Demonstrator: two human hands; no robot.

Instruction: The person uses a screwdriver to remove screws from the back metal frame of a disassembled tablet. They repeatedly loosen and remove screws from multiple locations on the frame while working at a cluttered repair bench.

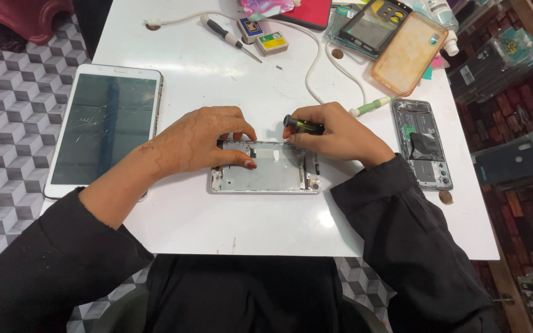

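Biggest thing is the white table [217,228], its far edge cut off by the frame, so the stuff at the back is only partly visible. On the left lies a white tablet [103,126] w/ a cracked screen, bottom corner hidden under the left forearm. Center of the table: an opened silver phone frame [272,176], lying flat, its upper left part covered by the left hand [202,139], which presses down on it w/ fingers spread and thumb on the inside plate. The right hand [340,135] sits at the frame's top right edge, closed around a small dark screwdriver [302,124]; tip is hidden behind the fingers, can't tell where it touches. Right of that hand, apart from it, lies another opened phone [424,145], insides too small to make out.
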